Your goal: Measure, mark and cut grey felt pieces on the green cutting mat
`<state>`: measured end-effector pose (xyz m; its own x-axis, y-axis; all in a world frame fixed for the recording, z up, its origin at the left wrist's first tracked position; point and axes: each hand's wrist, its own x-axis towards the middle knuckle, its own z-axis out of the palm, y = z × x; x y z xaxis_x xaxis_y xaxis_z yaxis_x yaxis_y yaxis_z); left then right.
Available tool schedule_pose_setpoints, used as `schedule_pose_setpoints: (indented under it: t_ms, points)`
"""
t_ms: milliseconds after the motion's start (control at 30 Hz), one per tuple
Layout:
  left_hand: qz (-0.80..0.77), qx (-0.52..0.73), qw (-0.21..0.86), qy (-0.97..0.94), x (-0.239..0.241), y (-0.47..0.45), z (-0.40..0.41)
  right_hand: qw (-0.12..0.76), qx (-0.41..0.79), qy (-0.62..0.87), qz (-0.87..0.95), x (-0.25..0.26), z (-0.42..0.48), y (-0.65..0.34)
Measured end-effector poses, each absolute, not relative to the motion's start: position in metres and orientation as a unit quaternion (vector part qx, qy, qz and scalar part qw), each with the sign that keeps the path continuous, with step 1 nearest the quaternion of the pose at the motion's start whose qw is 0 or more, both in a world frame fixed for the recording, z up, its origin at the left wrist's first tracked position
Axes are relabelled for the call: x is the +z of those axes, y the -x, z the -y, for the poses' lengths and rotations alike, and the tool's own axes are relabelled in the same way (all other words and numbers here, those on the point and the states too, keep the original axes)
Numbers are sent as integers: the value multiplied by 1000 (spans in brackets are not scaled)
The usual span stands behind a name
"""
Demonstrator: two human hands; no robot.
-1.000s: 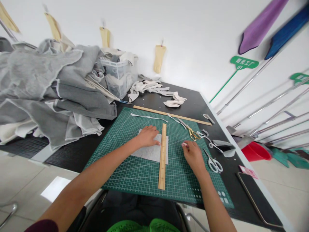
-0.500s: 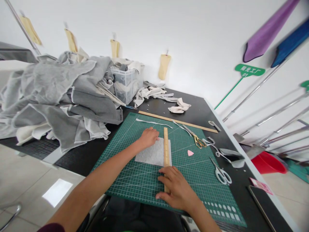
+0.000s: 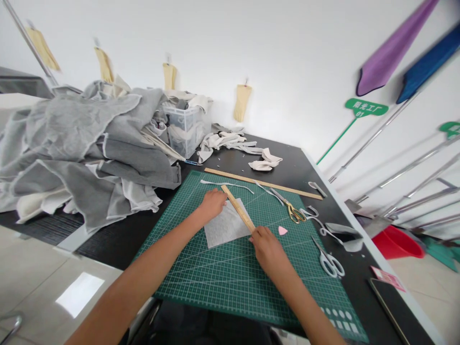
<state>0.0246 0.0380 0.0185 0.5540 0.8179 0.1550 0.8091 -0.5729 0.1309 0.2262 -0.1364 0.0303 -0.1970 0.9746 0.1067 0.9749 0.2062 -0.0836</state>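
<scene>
A square piece of light grey cloth (image 3: 222, 229) lies turned at an angle on the green cutting mat (image 3: 194, 273). My left hand (image 3: 214, 203) is closed at its upper left corner, the fingertips partly hidden. Slanting across the cloth's upper right side is a short wooden ruler (image 3: 237, 208). My right hand (image 3: 265, 245) grips the ruler's near end, just off the cloth's right corner. To the right of that hand lies a small pink triangular piece (image 3: 282, 230), perhaps chalk.
Gold-handled scissors (image 3: 296, 214), white-handled scissors (image 3: 330, 263) and a long wooden strip (image 3: 262, 182) lie on the right and far side. A heap of grey cloth (image 3: 79, 143) and a clear bin (image 3: 183, 125) stand left. A phone (image 3: 391, 309) rests at the right edge.
The ruler has swung from nearly upright in view to a slant, its far end moving left. The cloth has turned too. My right hand has moved forward and closed from spread fingers.
</scene>
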Motion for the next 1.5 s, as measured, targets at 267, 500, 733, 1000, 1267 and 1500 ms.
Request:
schedule_pose_setpoints:
  t_ms: [267, 500, 733, 1000, 1267, 1500]
  points:
    - [-490, 84, 16, -868, 20, -28, -36, 33, 25, 671, 740, 39, 95, -242]
    - [-499, 59, 14, -864, 25, -22, -38, 68, -32, 717, 693, 18, 100, -241]
    - [-547, 28, 15, -836, 32, -8, -44, 94, -72, 727, 676, 20, 93, -264]
    - [-591, 42, -5, -806, 41, 1, -45, 102, -175, 787, 582, 23, 77, -331]
    - [-472, 78, 32, -878, 35, -15, -33, 37, -129, 827, 547, 17, 75, -373]
    - [-529, 70, 17, -846, 34, -24, -27, 14, -114, 826, 552, 20, 75, -362]
